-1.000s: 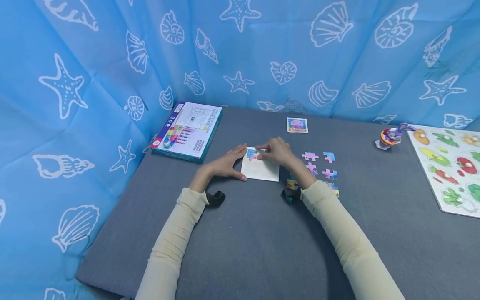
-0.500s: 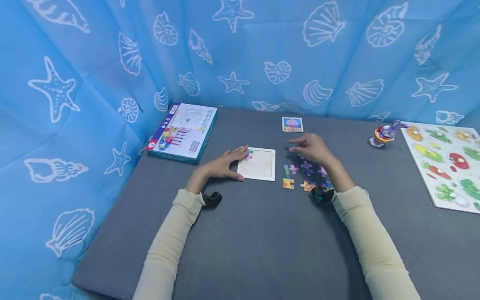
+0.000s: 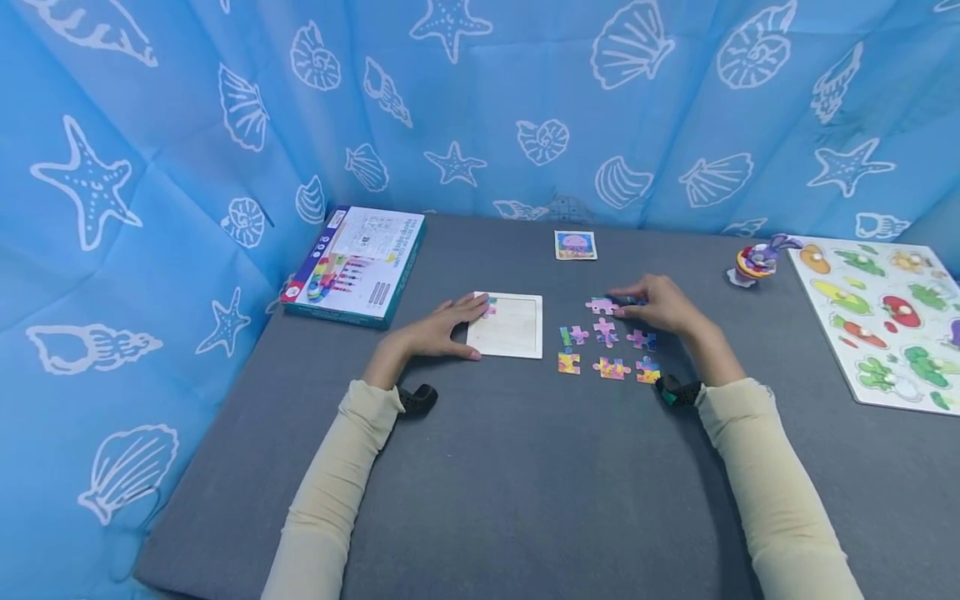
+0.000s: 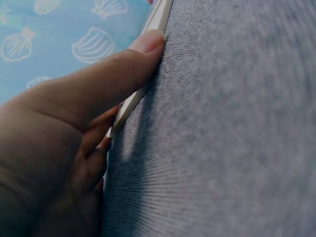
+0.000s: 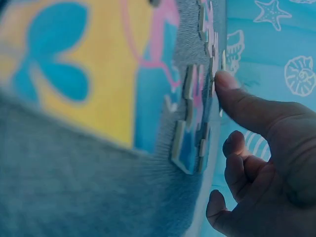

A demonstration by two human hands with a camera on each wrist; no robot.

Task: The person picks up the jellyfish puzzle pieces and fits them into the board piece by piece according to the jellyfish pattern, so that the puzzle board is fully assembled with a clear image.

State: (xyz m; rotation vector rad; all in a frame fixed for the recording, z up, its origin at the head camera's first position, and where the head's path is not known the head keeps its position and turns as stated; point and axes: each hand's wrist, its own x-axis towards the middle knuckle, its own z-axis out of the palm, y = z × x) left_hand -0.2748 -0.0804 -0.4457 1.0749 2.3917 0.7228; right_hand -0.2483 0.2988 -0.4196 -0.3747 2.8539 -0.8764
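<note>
In the head view my left hand [image 3: 433, 333] rests at the left side of a shallow wooden tray [image 3: 517, 346], fingers on its upper left corner, thumb at the lower left. The left wrist view shows the straight thumb [image 4: 118, 74] against the tray edge [image 4: 129, 107]. A joined bit of puzzle [image 3: 491, 307] lies in the tray's upper left corner. My right hand [image 3: 663, 307] is at the upper row of loose pieces, thumb and index finger apart beside a pink piece [image 3: 602, 306]. In the right wrist view, the thumb [image 5: 247, 106] is beside upright-looking piece edges [image 5: 190, 103].
Several loose pieces [image 3: 611, 368] lie right of the tray. A small picture card [image 3: 575, 245] is behind. A boxed set [image 3: 356, 267] stands back left; a rabbit figure [image 3: 757, 260] and a vegetable board [image 3: 873, 387] are at the right. A patterned curtain [image 3: 480, 108] hangs behind.
My right hand has moved from the tray rightward to the loose pieces, its thumb and index finger now apart. The left hand stays on the tray. The head view has shifted slightly.
</note>
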